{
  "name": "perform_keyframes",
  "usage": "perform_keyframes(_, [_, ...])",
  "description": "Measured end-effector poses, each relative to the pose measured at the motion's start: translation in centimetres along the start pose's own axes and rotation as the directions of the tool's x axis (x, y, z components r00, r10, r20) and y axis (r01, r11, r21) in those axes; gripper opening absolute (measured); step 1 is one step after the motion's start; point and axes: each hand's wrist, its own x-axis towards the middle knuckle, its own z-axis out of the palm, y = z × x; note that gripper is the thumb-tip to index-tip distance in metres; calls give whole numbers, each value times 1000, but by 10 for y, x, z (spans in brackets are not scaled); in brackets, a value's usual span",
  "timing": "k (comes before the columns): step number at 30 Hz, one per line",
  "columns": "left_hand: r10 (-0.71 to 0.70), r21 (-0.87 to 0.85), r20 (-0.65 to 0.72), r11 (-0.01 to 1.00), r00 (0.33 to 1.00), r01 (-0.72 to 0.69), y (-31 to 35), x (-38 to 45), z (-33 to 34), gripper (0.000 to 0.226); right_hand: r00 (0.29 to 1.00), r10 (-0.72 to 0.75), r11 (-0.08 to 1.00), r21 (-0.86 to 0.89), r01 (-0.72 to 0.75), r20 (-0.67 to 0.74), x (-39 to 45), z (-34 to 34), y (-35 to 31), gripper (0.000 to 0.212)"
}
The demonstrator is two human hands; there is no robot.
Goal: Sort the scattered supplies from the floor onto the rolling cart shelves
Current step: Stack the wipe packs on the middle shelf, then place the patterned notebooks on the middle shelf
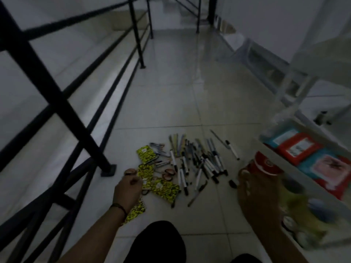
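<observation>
Pens and markers (pixel 199 164) lie in a loose heap on the tiled floor. To their left are yellow patterned packets (pixel 165 188) and small brown tape rolls (pixel 168 172). My left hand (pixel 127 188) hovers over the packets, fingers curled, and seems to pinch one tape roll (pixel 131 171) at its fingertips. My right hand (pixel 254 198) is blurred and grips a red and white packet (pixel 266 164) beside the edge of the white rolling cart (pixel 281 168). The cart's shelf holds red and blue wipe packs (pixel 298 149).
A black metal railing (pixel 79 130) runs along the left, with a post base (pixel 108 170) close to the packets. My dark-clothed knees (pixel 157 242) are at the bottom. A lower cart tray (pixel 303 221) holds blurred yellowish items. Open tiles stretch ahead.
</observation>
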Motion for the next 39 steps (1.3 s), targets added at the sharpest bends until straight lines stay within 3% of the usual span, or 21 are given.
perform_keyframes(2, [-96, 8, 5, 995, 995, 96, -31, 5, -6, 18, 992, -59, 984, 175, 38, 116, -1, 15, -35, 15])
perform_keyframes(4, [-147, 39, 29, 989, 989, 146, -64, 13, -4, 18, 965, -110, 951, 308, 32, 238, -2, 32, -60, 11])
perform_keyframes(11, [-214, 168, 135, 967, 968, 191, -145, 50, 17, 29, 764, -234, 965, 239, 107, 601, 7, 110, -97, 39])
perform_keyframes(14, [-210, 205, 229, 965, 950, 164, -165, 65, 27, 48, 677, -223, 973, 203, 110, 702, 14, 142, -107, 44])
perform_keyframes(17, [-207, 280, 277, 952, 938, 127, -190, 77, 42, 88, 619, -222, 975, 186, 124, 753, 21, 171, -121, 40])
perform_keyframes(19, [-224, 390, 288, 915, 931, 99, -197, 80, 48, 101, 615, -240, 970, 208, 124, 751, 24, 190, -129, 28])
perform_keyframes(21, [-217, 442, 289, 894, 932, 71, -201, 82, 55, 94, 616, -265, 964, 222, 147, 742, 26, 210, -134, 11])
perform_keyframes(24, [-144, 425, 211, 904, 967, 42, -210, 86, 65, 86, 655, -325, 945, 255, 204, 682, 31, 236, -141, 9])
perform_keyframes(28, [-136, 455, 175, 890, 975, 43, -219, 95, 68, 94, 643, -286, 952, 134, 276, 711, 36, 264, -145, 62])
perform_keyframes(30, [-192, 474, 192, 877, 962, 80, -217, 103, 68, 94, 628, -266, 949, 85, 303, 732, 37, 272, -150, 78])
perform_keyframes(32, [-215, 494, 220, 866, 951, 82, -218, 110, 66, 84, 627, -272, 932, 38, 361, 730, 35, 279, -154, 82])
perform_keyframes(35, [-236, 540, 251, 839, 939, 67, -216, 116, 64, 69, 681, -268, 924, -17, 381, 682, 33, 287, -158, 80])
perform_keyframes(39, [-324, 605, 283, 791, 903, 94, -208, 127, 63, 84, 753, -220, 945, -57, 323, 620, 34, 280, -165, 54])
